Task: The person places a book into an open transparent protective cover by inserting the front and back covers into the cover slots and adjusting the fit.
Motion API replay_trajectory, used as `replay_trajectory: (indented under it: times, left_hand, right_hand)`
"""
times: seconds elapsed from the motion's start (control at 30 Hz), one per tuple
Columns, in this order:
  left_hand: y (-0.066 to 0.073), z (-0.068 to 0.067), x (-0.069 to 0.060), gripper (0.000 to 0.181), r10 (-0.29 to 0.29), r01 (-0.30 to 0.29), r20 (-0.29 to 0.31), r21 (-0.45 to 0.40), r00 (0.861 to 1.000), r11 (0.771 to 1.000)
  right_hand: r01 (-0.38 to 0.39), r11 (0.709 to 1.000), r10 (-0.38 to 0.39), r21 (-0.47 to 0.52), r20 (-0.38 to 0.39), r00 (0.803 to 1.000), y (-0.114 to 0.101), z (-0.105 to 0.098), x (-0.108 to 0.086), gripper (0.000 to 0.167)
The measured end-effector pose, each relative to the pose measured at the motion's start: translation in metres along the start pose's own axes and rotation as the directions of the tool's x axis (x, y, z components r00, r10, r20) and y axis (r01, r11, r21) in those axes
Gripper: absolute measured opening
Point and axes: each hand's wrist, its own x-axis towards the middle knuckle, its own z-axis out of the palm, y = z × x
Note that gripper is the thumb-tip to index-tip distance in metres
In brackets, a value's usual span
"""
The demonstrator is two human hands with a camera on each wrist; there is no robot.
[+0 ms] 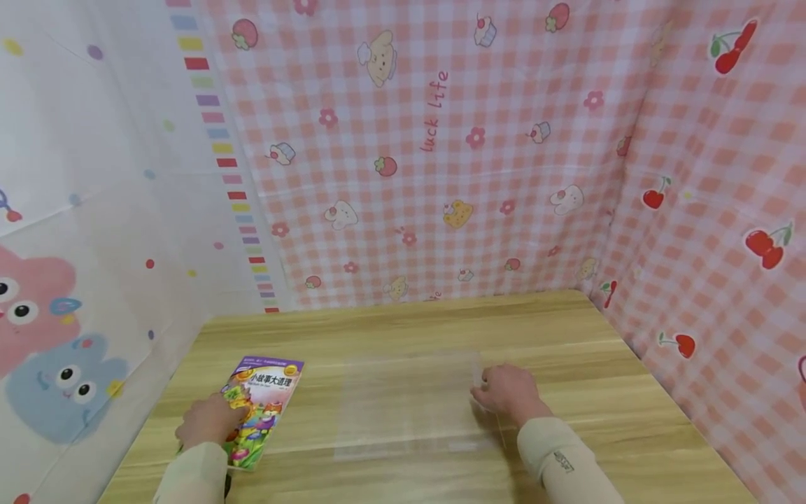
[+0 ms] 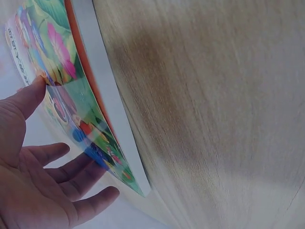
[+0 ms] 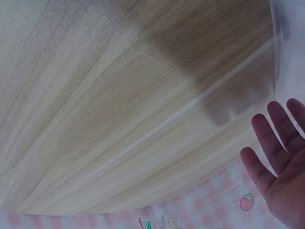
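On the left of the table lies a children's book [image 1: 261,413] with a purple top band and a colourful picture cover. My left hand [image 1: 210,418] grips its left side. In the left wrist view the thumb presses the glossy cover [image 2: 93,107], and some fingertips meet the far edge. A clear plastic sheet [image 1: 390,406] lies flat to the right of the book. The right hand [image 1: 508,393] is at the sheet's right edge and pinches it. In the right wrist view several fingers extend beside the clear film [image 3: 289,52]; the thumb is out of frame.
The wood-grain table [image 1: 378,329] reaches back to a pink checked cloth [image 1: 403,245]. A white cloth with cartoon figures [image 1: 57,364] hangs along the left, and a cherry-patterned cloth [image 1: 711,280] along the right.
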Motion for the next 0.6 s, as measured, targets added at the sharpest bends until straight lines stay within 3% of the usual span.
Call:
replay_trajectory:
  times: [0.33,0.5,0.6]
  left_hand:
    - [-0.008,0.008,0.006,0.073,-0.060,0.058,-0.017,-0.128,0.998,0.990]
    - [-0.017,0.010,0.012,0.072,-0.014,0.012,-0.016,-0.093,1.000,0.996]
    - [-0.020,0.010,0.013,0.066,0.010,-0.011,-0.007,-0.138,1.000,0.990]
  right_hand:
    - [0.007,1.000,-0.007,-0.020,-0.003,1.000,0.001,-0.002,0.002,0.031]
    - [0.015,1.000,-0.015,-0.025,-0.015,1.000,0.002,0.000,0.002,0.029]
    - [0.011,1.000,-0.011,-0.024,-0.016,1.000,0.002,0.001,0.002,0.030]
